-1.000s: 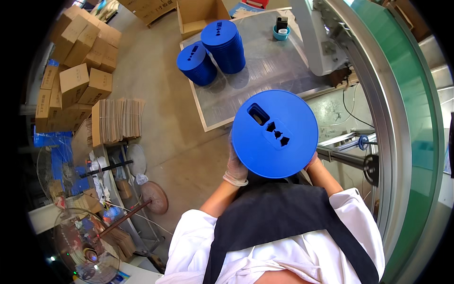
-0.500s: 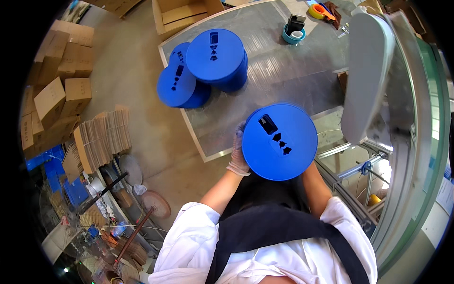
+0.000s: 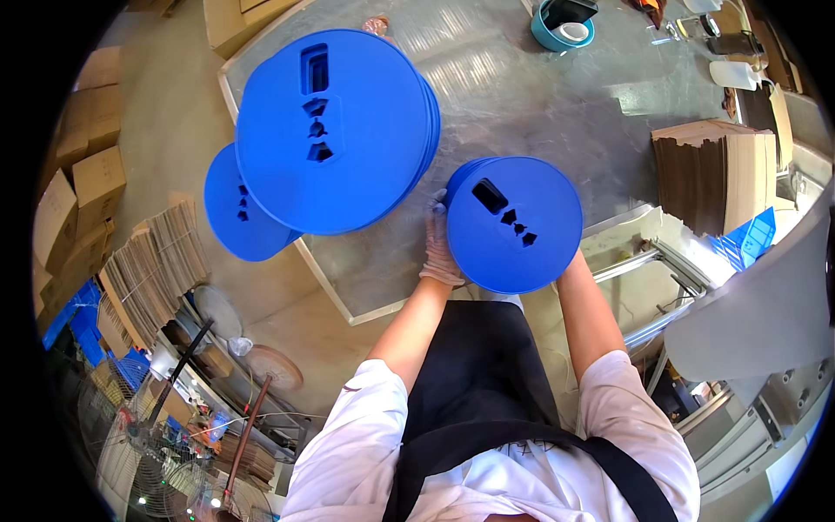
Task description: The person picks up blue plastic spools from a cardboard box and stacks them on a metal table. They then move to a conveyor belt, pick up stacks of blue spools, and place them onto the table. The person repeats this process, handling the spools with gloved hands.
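Observation:
A stack of round blue plastic discs (image 3: 515, 248), each apparently cut with a rectangular slot and smaller holes, is held up at the table's near edge. My left hand (image 3: 439, 239), in a thin whitish glove, presses its fingers along the stack's left side. From the right, my right forearm (image 3: 587, 300) reaches the stack's lower right side; the hand itself is hidden behind the discs. Farther left on the table stands a taller stack of like blue discs (image 3: 365, 130). A lower blue stack (image 3: 230, 209) shows partly behind it.
The metal-topped table (image 3: 496, 104) carries a teal bowl (image 3: 544, 35) with small things in it. Brown cardboard sheets (image 3: 709, 174) stand stacked at right, near a grey machine panel (image 3: 752, 304). Cartons (image 3: 100, 187) and bundled cardboard (image 3: 161, 252) fill the left.
My arms have stretched forward with the held stack, now closer to the table. The view has shifted: the other blue stacks look larger, and the grey panel sits lower right, uncovering the cardboard sheets.

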Demonstrator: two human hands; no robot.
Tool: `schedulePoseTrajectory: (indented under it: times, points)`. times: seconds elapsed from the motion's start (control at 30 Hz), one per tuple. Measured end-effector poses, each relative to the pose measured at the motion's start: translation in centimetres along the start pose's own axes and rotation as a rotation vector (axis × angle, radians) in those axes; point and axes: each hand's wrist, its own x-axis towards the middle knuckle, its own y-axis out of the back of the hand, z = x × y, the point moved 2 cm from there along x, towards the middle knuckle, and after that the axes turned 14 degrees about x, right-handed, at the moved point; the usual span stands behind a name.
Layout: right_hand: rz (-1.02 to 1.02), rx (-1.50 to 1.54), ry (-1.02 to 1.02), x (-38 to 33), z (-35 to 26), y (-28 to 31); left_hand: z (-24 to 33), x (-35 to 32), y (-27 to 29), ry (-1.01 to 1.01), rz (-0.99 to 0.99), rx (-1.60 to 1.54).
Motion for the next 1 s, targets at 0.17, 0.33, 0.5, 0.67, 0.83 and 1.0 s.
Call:
schedulePoseTrajectory:
  times: [0.17, 0.33, 0.5, 0.67, 0.83, 1.0]
  points:
    - [0.001, -0.066, 0.035, -1.3, -1.5, 0.1, 1.0, 0.5, 0.1, 0.43, -0.193, -0.843]
    - [0.043, 0.05, 0.144, -8.4, -2.1, -4.6, 11.8, 2.4, 5.8, 0.518, -0.349, -0.865]
    - [0.152, -0.311, 0.133, -12.5, 1.2, -4.9, 14.8, 3.4, 6.2, 0.508, -0.346, -0.667]
    - [0.173, -0.386, 0.167, -12.8, 3.8, -3.7, 11.5, 2.9, 5.0, 0.545, -0.304, -0.577]
    - [0.205, -0.166, 0.165, -13.1, 3.1, -7.4, 14.0, 2.2, 5.3, 0.608, -0.326, -0.659]
    - [0.2, -0.086, 0.179, -15.9, 2.3, -10.3, 16.7, 0.1, 6.9, 0.501, -0.336, -0.531]
